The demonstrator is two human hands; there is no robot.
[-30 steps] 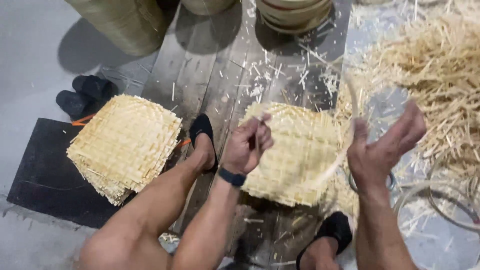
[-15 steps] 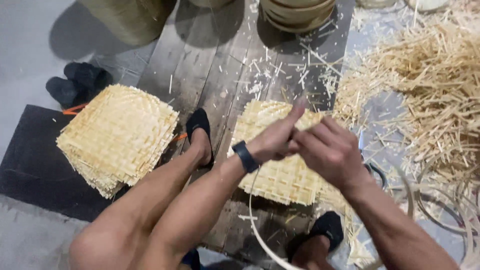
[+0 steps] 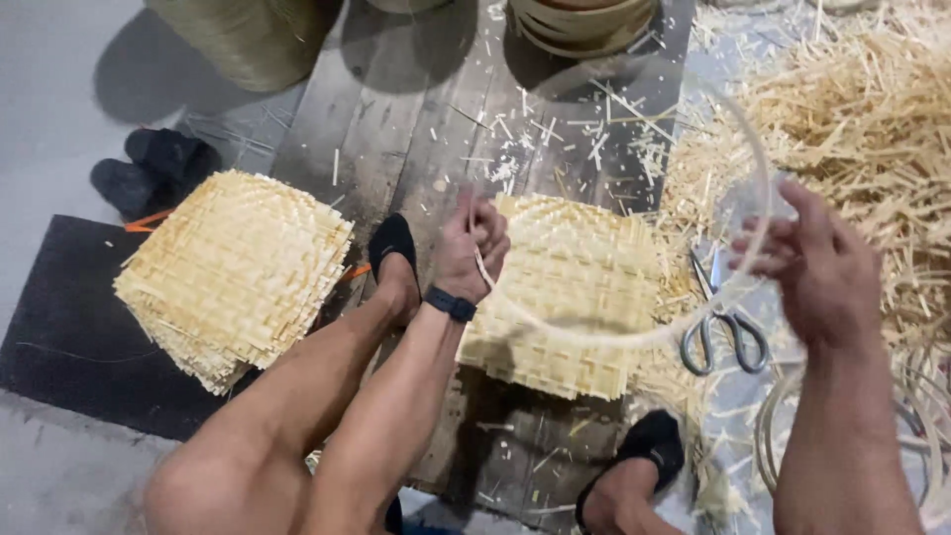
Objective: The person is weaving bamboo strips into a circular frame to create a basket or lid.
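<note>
While both hands work above the lap, a thin pale bamboo strip (image 3: 634, 335) is bent into a hoop between them: the left hand (image 3: 474, 248) has its grip pressed together on one end, the right hand (image 3: 817, 272) has fingers half-spread, guiding the blurred far arc, so whether it pinches cannot be told. Beneath, a woven bamboo mat (image 3: 575, 297) lies on dark floor planks (image 3: 416, 109), pinned between two black-slippered feet, apparently to hold it flat. Stack of finished mats (image 3: 233, 272) sits left on a black pad (image 3: 59, 327). Scissors (image 3: 718, 327) rest beside loose splints (image 3: 862, 129). Round stacked baskets (image 3: 580, 20) at top; contents not visible.
</note>
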